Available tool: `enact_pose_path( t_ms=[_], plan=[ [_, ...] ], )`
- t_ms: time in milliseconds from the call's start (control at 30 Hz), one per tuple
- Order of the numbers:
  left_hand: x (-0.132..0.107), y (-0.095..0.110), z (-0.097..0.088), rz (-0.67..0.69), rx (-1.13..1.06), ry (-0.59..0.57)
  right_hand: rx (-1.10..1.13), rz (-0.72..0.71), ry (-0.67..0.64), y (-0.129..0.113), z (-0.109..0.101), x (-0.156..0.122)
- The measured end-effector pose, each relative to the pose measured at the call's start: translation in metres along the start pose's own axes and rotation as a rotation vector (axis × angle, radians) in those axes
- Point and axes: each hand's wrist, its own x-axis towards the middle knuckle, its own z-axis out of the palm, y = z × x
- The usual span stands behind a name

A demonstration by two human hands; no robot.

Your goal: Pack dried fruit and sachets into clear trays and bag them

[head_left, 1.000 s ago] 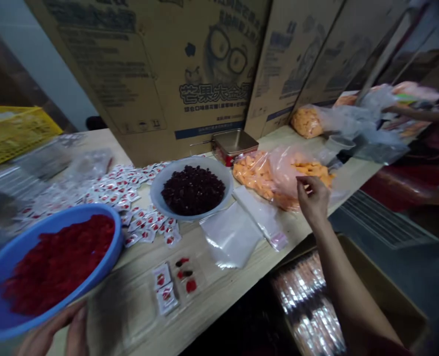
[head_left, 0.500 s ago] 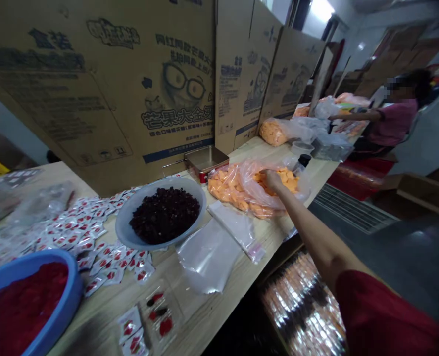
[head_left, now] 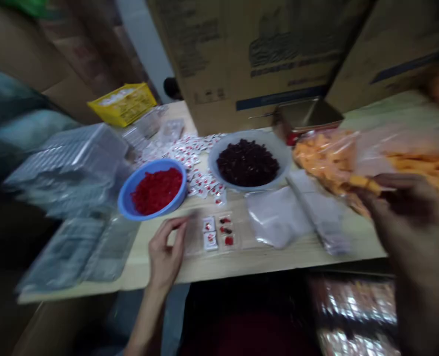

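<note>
My right hand (head_left: 408, 212), blurred, is closed with orange pieces (head_left: 365, 184) pinched at the fingertips. It is over the near side of the clear bag of orange pieces (head_left: 325, 155). On the left, my left hand (head_left: 167, 252) has thumb and index finger brought together at the left edge of a clear plastic tray (head_left: 195, 242); whether anything is between them is unclear. In the tray lie two small white sachets (head_left: 210, 232) with red prints, and a column of dark and red pieces (head_left: 226, 231). Flat clear bags (head_left: 278, 217) lie to its right.
Behind the tray stand a blue basin (head_left: 184, 185) of red pieces and a pale bowl (head_left: 286, 168) of dark pieces, with loose sachets between. Stacked clear trays (head_left: 74, 153) and a yellow basket (head_left: 130, 106) are at left. A metal tin (head_left: 304, 116) and cardboard boxes (head_left: 278, 74) stand behind.
The view has swung left and down. My right hand has come out of the bag with orange pieces in its fingers. My left hand now shows beside the clear tray.
</note>
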Motion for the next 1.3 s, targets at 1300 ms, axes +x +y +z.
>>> enact_pose_path(
  t_ms=[1300],
  plan=[
    [-0.041, -0.062, -0.016, 0.061, 0.152, -0.427, 0.032, -0.424, -0.901, -0.08, 0.239, -0.179]
  ],
)
